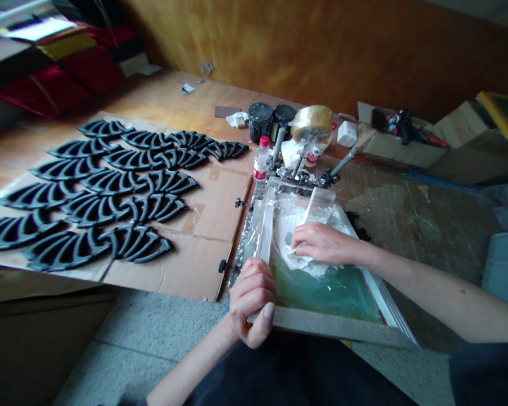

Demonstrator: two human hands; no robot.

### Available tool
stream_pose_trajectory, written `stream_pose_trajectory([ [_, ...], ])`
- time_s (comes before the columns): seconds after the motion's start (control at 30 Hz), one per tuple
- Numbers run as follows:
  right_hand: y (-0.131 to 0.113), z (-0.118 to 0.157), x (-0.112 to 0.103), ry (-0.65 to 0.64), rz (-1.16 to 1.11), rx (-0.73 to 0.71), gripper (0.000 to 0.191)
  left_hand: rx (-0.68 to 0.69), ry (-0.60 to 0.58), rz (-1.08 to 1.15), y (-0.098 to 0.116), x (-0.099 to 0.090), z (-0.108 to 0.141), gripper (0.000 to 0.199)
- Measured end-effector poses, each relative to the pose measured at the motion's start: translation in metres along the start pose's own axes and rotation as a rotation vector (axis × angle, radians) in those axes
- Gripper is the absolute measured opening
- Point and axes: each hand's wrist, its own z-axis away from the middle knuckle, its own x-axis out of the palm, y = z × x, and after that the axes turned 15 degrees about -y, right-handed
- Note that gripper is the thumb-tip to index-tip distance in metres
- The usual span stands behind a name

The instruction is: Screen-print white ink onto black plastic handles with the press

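Observation:
A screen-printing frame [338,327] with green mesh [322,296] lies in front of me. White ink [285,223] is smeared over the far half of the mesh. My left hand [253,301] is closed around the frame's near left corner, thumb toward me. Over the inked area, my right hand [324,242] is closed with the fingertips down, pinching a small white piece that looks like a rag or tissue [297,248]. Just beyond it, a pale, ink-coated flat piece [322,203] rests on the mesh. A metal hinge clamp [298,180] holds the frame's far end.
Several black wing-shaped pieces [110,180] lie in rows on cardboard [214,225] to the left. Behind the clamp stand a red-capped bottle [261,160], dark jars [261,121] and a tape roll [312,121]. An open cardboard box [423,149] is at the right.

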Motion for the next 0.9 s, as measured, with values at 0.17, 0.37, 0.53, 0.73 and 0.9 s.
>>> stream_pose_trajectory([
  [0.17, 0.012, 0.013, -0.027, 0.193, -0.501, -0.037, 0.021, 0.009, 0.002, 0.011, 0.001, 0.000, -0.001, 0.020],
  [0.37, 0.017, 0.009, -0.027, 0.364, -0.554, -0.016, 0.021, 0.009, -0.010, 0.024, 0.000, 0.001, 0.002, 0.016],
  [0.53, 0.024, -0.002, -0.011, 0.304, -0.594, 0.007, 0.016, 0.003, -0.001, 0.044, -0.002, 0.003, 0.007, 0.014],
  [0.73, 0.021, -0.011, -0.008, 0.332, -0.186, 0.113, 0.016, 0.017, 0.008, 0.045, -0.003, 0.003, 0.008, 0.013],
  [0.9, 0.016, -0.021, 0.004, 0.384, 0.029, 0.190, 0.020, 0.018, 0.013, 0.048, -0.003, 0.003, 0.007, 0.013],
])
